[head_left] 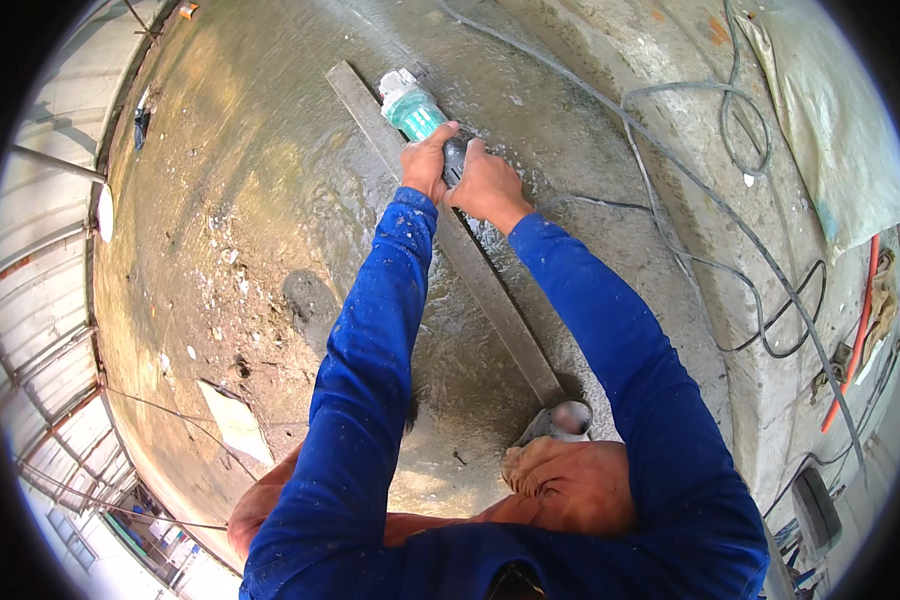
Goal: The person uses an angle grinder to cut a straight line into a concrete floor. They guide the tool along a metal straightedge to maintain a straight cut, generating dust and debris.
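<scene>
Both hands wrap around the body of a teal angle grinder [420, 115] with a dark rear grip. My left hand [426, 166] is closed on its left side, and my right hand [488, 186] closes around the rear grip. The whitish head of the tool points away from me, low over the wet floor; its disc is not clearly visible. A long straight bar [505, 315] lies on the floor just left of the grinder's head and passes beneath my hands. Its near end reaches my foot [568, 418].
Wet, muddy concrete floor [240, 190] spreads around, with scattered debris to the left. Grey cables [690, 180] loop over the concrete at right. Also on the right are a plastic sheet [835, 140] and an orange hose [856, 335]. A flat pale board piece [235, 420] lies near left.
</scene>
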